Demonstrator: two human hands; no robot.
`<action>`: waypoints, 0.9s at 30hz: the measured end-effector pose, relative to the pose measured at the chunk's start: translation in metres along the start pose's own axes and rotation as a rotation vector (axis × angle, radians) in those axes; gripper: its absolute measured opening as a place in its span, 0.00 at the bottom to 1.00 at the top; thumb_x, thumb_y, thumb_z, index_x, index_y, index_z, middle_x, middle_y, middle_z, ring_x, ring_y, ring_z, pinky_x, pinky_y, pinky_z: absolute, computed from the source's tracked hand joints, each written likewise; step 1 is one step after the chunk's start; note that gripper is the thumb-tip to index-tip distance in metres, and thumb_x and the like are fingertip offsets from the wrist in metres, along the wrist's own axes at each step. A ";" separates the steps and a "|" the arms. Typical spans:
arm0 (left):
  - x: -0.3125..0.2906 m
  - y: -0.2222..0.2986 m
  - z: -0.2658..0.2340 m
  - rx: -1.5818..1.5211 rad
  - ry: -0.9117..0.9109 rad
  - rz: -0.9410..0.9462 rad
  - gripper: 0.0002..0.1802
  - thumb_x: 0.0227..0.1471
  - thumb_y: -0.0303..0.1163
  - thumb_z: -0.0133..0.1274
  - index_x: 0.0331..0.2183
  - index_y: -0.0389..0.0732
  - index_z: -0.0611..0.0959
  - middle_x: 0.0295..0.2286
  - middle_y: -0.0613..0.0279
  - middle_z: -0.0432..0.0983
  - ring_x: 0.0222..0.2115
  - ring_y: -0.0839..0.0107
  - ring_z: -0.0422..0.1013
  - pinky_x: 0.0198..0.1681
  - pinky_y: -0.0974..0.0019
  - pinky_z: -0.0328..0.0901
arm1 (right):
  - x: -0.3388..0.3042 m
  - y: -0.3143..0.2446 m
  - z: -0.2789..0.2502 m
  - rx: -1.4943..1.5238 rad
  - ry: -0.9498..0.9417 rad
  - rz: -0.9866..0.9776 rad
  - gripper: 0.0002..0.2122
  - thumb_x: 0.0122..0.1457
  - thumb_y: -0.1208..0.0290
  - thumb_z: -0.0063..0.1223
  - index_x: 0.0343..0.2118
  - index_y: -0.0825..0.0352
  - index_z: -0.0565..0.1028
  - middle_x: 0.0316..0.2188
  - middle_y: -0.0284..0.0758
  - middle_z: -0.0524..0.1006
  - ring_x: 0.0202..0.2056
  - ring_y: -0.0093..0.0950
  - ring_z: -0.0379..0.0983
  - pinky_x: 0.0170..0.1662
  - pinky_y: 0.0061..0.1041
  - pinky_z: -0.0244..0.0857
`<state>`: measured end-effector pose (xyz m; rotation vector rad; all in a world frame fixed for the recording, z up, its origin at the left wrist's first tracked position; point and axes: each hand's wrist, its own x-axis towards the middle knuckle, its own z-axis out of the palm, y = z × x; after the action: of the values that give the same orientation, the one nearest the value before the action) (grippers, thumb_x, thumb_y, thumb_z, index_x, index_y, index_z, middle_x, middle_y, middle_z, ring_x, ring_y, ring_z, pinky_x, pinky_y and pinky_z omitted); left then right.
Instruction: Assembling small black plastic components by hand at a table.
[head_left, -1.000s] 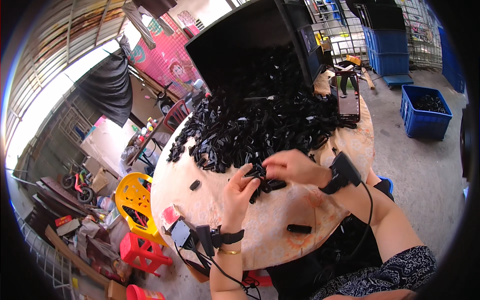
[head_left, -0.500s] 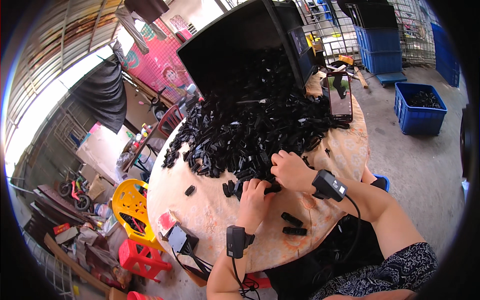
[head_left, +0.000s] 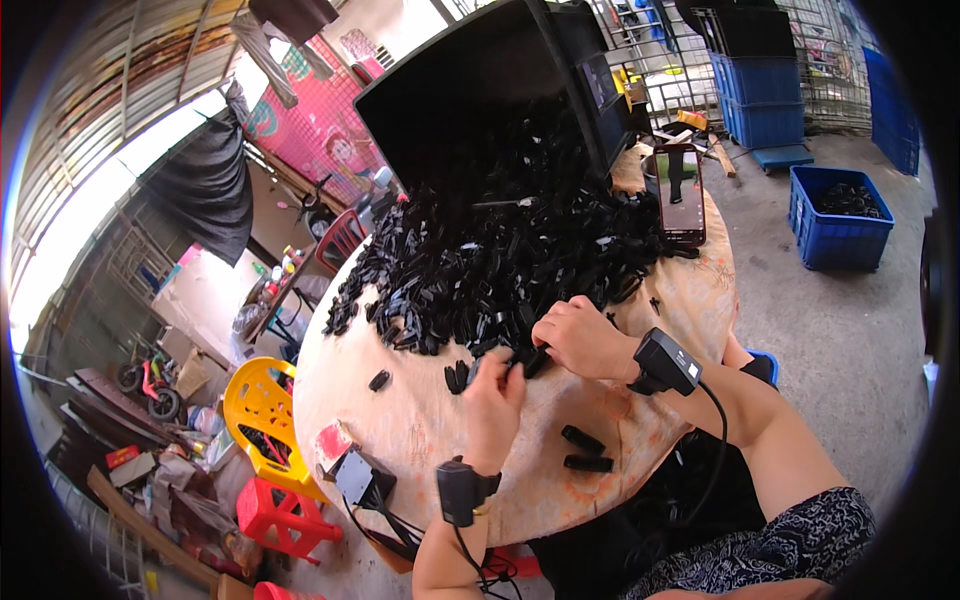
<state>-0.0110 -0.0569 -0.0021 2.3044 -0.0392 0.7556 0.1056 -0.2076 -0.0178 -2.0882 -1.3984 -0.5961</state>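
A large heap of small, elongated black plastic pieces (head_left: 480,260) covers the far half of the round table. At the heap's near edge my right hand (head_left: 585,342) is closed, its curled fingers on a black plastic piece (head_left: 537,360). To its left, my left hand (head_left: 494,400) is smeared by motion near a few loose pieces (head_left: 456,377); whether it holds anything is unclear. Two longer black pieces (head_left: 588,463) lie near the front right of the table, and a single piece (head_left: 380,380) rests to the left. Both wrists carry strapped black devices with cables.
Behind the heap, a big black bin (head_left: 470,100) lies tipped with its mouth facing me. A phone (head_left: 680,195) stands upright at the table's right. A small box with cables (head_left: 362,478) sits at the front left edge. Blue crate (head_left: 840,235), yellow chair (head_left: 262,400) and red stool (head_left: 285,520) surround the table.
My left hand has pulled slightly down and away from the black piece between the hands. My right hand has shifted a little left, with the piece at its fingers.
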 end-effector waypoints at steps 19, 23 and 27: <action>0.006 0.004 -0.006 -0.581 -0.149 -0.388 0.19 0.52 0.21 0.50 0.47 0.33 0.74 0.36 0.59 0.75 0.34 0.78 0.73 0.30 0.78 0.65 | 0.007 -0.017 -0.005 0.426 0.219 -0.059 0.11 0.53 0.77 0.47 0.41 0.68 0.74 0.26 0.38 0.74 0.32 0.37 0.71 0.36 0.32 0.64; 0.002 -0.020 0.001 -0.289 -0.059 -0.219 0.18 0.52 0.21 0.50 0.47 0.38 0.76 0.30 0.66 0.75 0.28 0.84 0.68 0.27 0.80 0.61 | 0.008 -0.016 -0.007 0.262 0.362 -0.061 0.12 0.54 0.77 0.48 0.42 0.68 0.73 0.26 0.38 0.75 0.32 0.36 0.71 0.36 0.31 0.65; 0.001 -0.005 0.000 -0.384 -0.073 -0.323 0.17 0.52 0.22 0.51 0.46 0.36 0.77 0.29 0.69 0.74 0.26 0.84 0.66 0.29 0.80 0.62 | 0.006 -0.025 -0.015 0.536 0.219 0.146 0.09 0.54 0.75 0.51 0.38 0.68 0.75 0.28 0.40 0.77 0.31 0.36 0.74 0.35 0.28 0.67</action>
<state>-0.0091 -0.0531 -0.0046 1.9081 0.1404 0.4523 0.0841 -0.2057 0.0026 -1.6246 -1.1175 -0.3292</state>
